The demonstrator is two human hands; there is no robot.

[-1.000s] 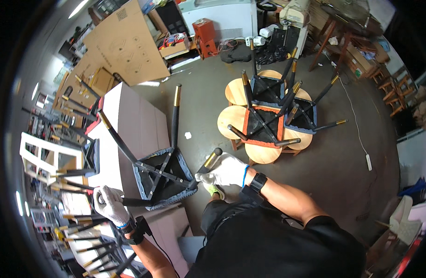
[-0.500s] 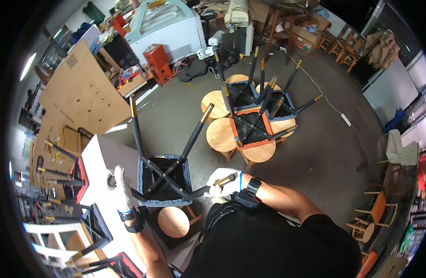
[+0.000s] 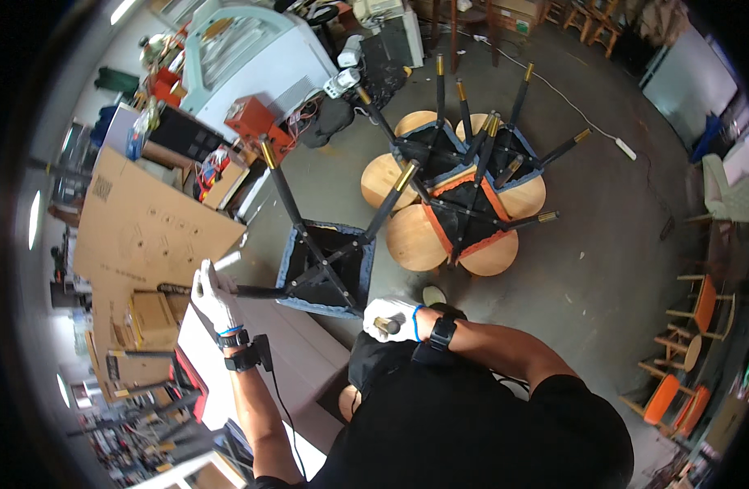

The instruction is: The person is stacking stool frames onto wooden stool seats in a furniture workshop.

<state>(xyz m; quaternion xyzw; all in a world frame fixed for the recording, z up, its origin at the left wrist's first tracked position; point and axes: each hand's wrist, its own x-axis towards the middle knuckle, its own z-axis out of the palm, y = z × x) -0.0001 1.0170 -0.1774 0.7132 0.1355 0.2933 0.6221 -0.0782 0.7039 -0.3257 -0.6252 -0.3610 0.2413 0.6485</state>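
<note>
An upturned stool (image 3: 324,265) with a blue-edged seat, dark underside and black crossed legs with gold tips hangs in front of me. My left hand (image 3: 215,297), in a white glove, closes round the end of one leg. In another white glove, my right hand (image 3: 392,319) is wrapped round a second leg, whose tip pokes out of the fist. The stool's other two legs point away from me. Beneath and left of it stands a white box-like surface (image 3: 285,330).
Ahead to the right, several upturned stools, one with an orange-edged seat (image 3: 466,216), rest on round wooden stools (image 3: 418,238). A large cardboard sheet (image 3: 150,216) leans at the left. A white cable with a power strip (image 3: 625,148) crosses the floor. Orange chairs (image 3: 661,399) stand far right.
The held stool has moved right and away from the white surface, nearer the upturned stools. My left hand went with it, still gripping its leg. The view has turned.
</note>
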